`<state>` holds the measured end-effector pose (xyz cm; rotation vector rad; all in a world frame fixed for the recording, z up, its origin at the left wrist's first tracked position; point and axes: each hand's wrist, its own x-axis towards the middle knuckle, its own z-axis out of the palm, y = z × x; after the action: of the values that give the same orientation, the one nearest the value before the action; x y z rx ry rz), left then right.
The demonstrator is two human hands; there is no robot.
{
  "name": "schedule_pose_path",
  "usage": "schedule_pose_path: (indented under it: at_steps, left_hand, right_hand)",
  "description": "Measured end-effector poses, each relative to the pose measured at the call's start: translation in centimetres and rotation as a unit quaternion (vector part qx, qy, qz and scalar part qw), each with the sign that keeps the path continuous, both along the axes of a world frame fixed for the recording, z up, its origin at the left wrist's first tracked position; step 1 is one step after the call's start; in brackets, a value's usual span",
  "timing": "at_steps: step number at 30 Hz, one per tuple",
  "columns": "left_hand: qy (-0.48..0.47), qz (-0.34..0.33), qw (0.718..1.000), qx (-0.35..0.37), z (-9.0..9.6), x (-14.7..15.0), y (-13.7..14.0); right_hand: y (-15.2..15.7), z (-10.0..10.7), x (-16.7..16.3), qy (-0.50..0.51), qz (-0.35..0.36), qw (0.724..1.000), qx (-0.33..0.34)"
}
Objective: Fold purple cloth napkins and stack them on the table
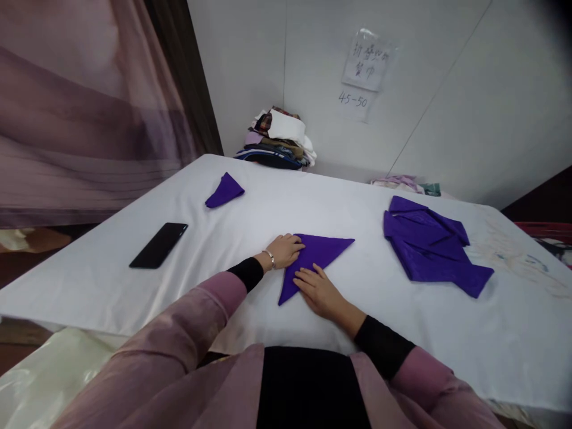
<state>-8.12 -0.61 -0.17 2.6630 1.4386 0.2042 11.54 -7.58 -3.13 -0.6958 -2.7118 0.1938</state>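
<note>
A purple cloth napkin (pixel 319 249), folded into a triangle, lies flat in front of me on the white tablecloth. My left hand (pixel 286 250) rests palm down on its upper left corner, fingers stretched out. Along the lower right edge, my right hand (pixel 318 291) presses lightly with its fingers extended and slightly spread. A smaller folded purple napkin (pixel 226 190) sits farther back on the left. To the right is a loose pile of purple napkins (pixel 424 241), overlapping one another.
A black phone or tablet (pixel 159 245) lies at the left on the white-covered table (pixel 250 208). Behind the table stands a stack of folded clothes (pixel 279 140). More cloth (pixel 404 183) shows beyond the back edge. A handwritten paper sign (pixel 364 62) hangs on the wall; a curtain (pixel 89 107) hangs at left.
</note>
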Motion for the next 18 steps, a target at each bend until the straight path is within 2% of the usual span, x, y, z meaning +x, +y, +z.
schedule_pose_path:
  at_steps: [7, 12, 15, 17, 18]
  left_hand:
    - [-0.012, -0.011, 1.0, 0.022, 0.0, -1.5, -2.7]
    - [-0.02, -0.007, 1.0, 0.011, 0.3, -1.8, -3.5]
    - [-0.029, -0.005, 1.0, -0.01, 0.6, -1.8, -3.5]
    - [-0.039, -0.005, 0.999, -0.025, 0.9, -1.9, -3.3]
    - [-0.046, -0.004, 0.998, -0.031, 1.0, -2.1, -3.2]
  right_hand:
    - [-1.8, 0.1, 0.0, 0.024, 0.035, 0.999, -0.005]
    - [-2.7, 0.4, 0.1, 0.114, 0.038, 0.992, -0.04]
    - [-2.6, 1.1, 0.4, 0.213, -0.003, 0.968, -0.133]
    - [-1.8, 1.6, 0.7, 0.284, -0.053, 0.93, -0.227]
    - [-1.2, 1.9, 0.8, 0.32, -0.087, 0.902, -0.278]
